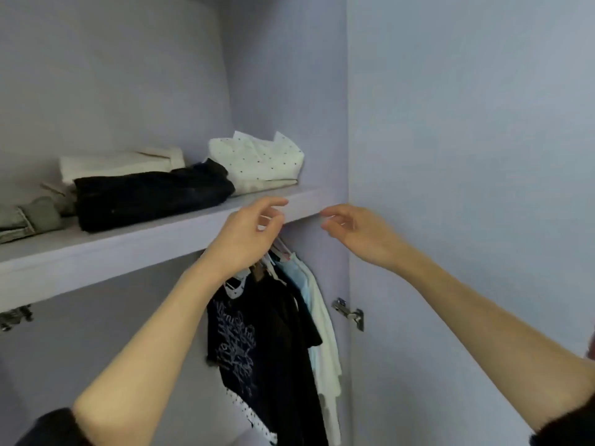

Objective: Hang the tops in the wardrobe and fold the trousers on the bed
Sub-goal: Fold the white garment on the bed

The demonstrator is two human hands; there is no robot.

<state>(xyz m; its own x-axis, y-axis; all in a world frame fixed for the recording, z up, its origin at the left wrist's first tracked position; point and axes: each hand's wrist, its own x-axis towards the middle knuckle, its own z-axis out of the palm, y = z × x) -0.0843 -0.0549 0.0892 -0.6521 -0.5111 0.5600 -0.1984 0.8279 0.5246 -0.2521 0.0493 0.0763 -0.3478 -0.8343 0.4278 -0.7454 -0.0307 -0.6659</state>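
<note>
Left hand (248,235) up under shelf (154,246) lip, fingers curled round white hanger hook, likely seating it on rail; rail itself hidden by shelf. Right hand (357,230) beside it, fingers loosely bent, holding nothing. Tops (273,342) hang bunched against right wardrobe wall (450,156), black printed 1 frontmost. Free room left of bunch. Folded clothes (151,194) on shelf above. Bed, trousers out of view.

Home bedroom wardrobe (347,123): hung tops (257,342), folded clothes (151,194).

shelf (135,249) | folded black garment (151,196), cream stack (119,165), dotted white fabric (257,162)
</note>
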